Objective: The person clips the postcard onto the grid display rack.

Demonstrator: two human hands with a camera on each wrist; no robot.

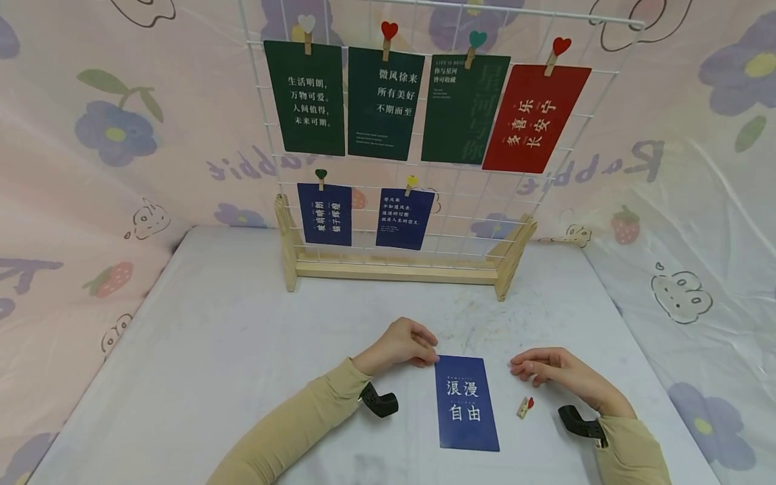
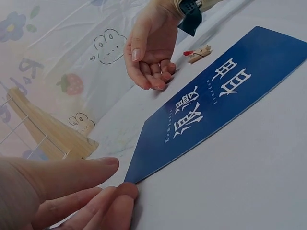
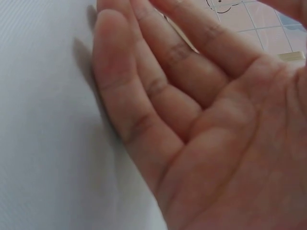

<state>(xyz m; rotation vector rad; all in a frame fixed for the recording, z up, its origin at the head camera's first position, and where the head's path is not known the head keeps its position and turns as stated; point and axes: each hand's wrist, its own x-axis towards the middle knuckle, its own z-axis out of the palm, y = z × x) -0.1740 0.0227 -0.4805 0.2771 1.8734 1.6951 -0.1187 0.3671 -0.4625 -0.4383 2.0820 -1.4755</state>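
Observation:
A blue card with white Chinese characters lies flat on the white table. At its upper left corner is my left hand; in the left wrist view a fingertip touches that corner, and the thumb stands apart above it. Right of the card, my right hand rests by the tabletop with loosely bent fingers and an empty palm. Just below that hand lies a small wooden clothespin with a red heart, apart from the card.
Behind the hands stands a white wire grid on a wooden base. Heart clothespins hold green cards, a red card and two smaller blue cards on it. Patterned cloth surrounds the table.

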